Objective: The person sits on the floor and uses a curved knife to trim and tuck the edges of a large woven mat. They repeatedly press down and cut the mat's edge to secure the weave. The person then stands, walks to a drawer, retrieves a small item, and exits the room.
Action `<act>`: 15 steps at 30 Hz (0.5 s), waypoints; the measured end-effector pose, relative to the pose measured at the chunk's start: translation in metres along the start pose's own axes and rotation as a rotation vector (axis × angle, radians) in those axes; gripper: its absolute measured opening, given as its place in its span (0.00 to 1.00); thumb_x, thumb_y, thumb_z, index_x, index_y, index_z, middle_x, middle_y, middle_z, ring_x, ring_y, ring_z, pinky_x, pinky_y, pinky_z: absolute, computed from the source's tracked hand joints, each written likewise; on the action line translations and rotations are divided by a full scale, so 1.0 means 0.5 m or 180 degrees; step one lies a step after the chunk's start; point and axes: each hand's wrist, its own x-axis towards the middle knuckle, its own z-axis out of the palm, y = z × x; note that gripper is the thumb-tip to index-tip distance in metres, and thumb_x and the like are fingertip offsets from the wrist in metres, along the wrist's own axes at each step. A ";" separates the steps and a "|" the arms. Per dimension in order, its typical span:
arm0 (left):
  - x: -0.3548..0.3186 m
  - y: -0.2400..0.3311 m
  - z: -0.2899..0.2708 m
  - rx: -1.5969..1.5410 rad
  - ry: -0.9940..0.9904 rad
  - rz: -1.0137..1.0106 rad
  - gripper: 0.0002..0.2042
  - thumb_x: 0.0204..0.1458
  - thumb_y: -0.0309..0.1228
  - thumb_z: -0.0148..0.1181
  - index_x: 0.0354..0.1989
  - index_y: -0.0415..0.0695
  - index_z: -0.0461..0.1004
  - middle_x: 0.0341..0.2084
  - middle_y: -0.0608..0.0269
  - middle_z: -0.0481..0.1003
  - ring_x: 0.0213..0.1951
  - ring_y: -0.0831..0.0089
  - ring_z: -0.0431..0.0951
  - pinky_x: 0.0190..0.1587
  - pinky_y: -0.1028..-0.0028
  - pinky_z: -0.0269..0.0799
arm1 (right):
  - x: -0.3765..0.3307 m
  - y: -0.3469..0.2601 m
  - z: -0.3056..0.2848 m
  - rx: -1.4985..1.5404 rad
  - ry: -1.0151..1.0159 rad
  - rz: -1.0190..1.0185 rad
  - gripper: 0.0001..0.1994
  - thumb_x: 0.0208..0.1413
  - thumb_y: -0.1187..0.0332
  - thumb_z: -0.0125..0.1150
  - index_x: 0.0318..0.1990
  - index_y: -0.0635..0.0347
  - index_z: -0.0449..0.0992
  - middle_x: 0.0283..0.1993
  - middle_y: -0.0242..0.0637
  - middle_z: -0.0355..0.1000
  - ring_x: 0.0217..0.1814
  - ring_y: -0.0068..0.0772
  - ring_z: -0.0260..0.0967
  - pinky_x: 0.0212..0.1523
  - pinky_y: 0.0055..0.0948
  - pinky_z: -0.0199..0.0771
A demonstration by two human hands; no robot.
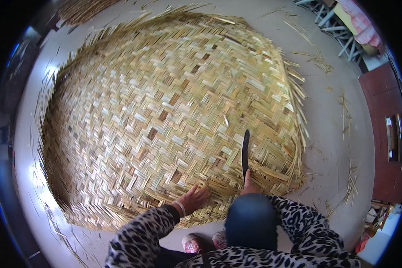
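A large mat (165,111) of flat straw-coloured strips, woven in a diagonal pattern with a few brown strips, is spread on the floor before me. My right hand (249,185) is closed on a long, dark, slightly curved knife (244,154), its blade pointing away from me over the near right part of the mat. Part of that hand is hidden by my knee. At the mat's near border, my left hand (193,200) rests by loose strips (221,186) with its fingers slightly apart. Around its wrist is a pale bracelet (179,208).
Loose strip ends stick out along the mat's edges. Cut scraps (350,185) litter the pale floor (330,120) on the right. A bundle of brown stalks (82,10) lies at the far left. A metal-legged rack (339,31) and a dark red cabinet (382,96) stand at the right.
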 end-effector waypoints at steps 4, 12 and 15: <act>-0.014 -0.048 0.052 -0.0100 0.0586 0.0449 0.34 0.53 0.57 0.54 0.66 0.51 0.66 0.66 0.61 0.63 0.71 0.63 0.56 0.74 0.48 0.40 | -0.026 -0.023 -0.042 -0.0595 -0.0231 -0.0387 0.51 0.65 0.66 0.53 0.71 0.61 0.10 0.23 0.54 0.72 0.20 0.49 0.65 0.25 0.44 0.63; -0.035 -0.066 0.109 -0.1013 0.0631 0.0372 0.31 0.64 0.54 0.41 0.72 0.51 0.58 0.72 0.62 0.54 0.74 0.63 0.49 0.73 0.48 0.41 | -0.024 -0.054 -0.040 -0.0890 -0.0382 -0.0101 0.52 0.65 0.62 0.52 0.68 0.64 0.06 0.25 0.53 0.75 0.20 0.49 0.69 0.24 0.47 0.68; -0.038 -0.069 0.113 -0.0787 0.0824 0.0327 0.31 0.64 0.54 0.42 0.72 0.52 0.57 0.72 0.62 0.54 0.74 0.63 0.48 0.73 0.47 0.41 | -0.019 -0.061 -0.027 -0.1073 -0.0258 0.0042 0.52 0.65 0.61 0.52 0.68 0.63 0.05 0.24 0.52 0.74 0.20 0.48 0.69 0.24 0.46 0.68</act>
